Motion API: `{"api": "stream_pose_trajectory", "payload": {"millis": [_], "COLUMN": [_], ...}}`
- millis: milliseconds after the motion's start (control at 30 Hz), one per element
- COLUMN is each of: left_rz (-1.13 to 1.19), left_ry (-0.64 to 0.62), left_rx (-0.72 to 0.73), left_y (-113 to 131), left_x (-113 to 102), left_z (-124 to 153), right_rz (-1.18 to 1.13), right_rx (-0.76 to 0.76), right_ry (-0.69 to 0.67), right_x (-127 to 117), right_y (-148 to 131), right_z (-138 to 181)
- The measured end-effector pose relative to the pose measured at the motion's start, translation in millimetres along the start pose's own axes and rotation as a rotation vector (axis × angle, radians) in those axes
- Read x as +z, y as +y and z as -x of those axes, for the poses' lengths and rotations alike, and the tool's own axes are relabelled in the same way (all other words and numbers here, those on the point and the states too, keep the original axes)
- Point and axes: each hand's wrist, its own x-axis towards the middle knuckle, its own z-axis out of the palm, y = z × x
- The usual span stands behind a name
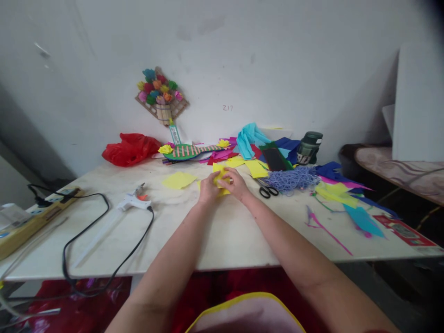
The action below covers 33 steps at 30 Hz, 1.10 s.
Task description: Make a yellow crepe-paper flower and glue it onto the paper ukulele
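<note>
Both my hands meet over a small yellow paper piece (220,179) on the white table (229,236). My left hand (207,188) pinches its left side with curled fingers. My right hand (235,182) presses and folds it from the right, fingers bent over the paper. Another yellow paper square (179,180) lies just left of my hands. Black-handled scissors (266,188) rest to the right of my right hand, near a heap of purple-blue yarn (293,179).
A white glue gun (133,200) with a black cord lies at left, beside a power strip (41,208). A red plastic bag (130,149), coloured paper scraps (342,193), a dark green jar (309,147) and a paper-flower decoration (161,95) on the wall fill the back.
</note>
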Motion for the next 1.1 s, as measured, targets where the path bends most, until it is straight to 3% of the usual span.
{"api": "stream_pose_trajectory", "payload": {"millis": [367, 567, 667, 867, 1100], "left_rz": [-0.025, -0.443, -0.509, -0.677, -0.870], "left_ry": [0.141, 0.068, 0.006, -0.103, -0.166], "left_rx": [-0.065, 0.026, 0.110, 0.297, 0.388], "left_y": [-4, -1, 0, 4, 11], "left_x": [1, 1, 1, -1, -6], "left_z": [-5, -3, -2, 3, 5], "right_rz": [0.138, -0.194, -0.318, -0.340, -0.342], "right_rx": [0.050, 0.301, 0.364, 0.419, 0.422], "right_ry": [0.119, 0.117, 0.123, 0.078, 0.198], "right_x": [-3, -3, -5, -11, -17], "right_y": [8, 7, -1, -10, 4], "right_z": [0, -2, -2, -2, -8]}}
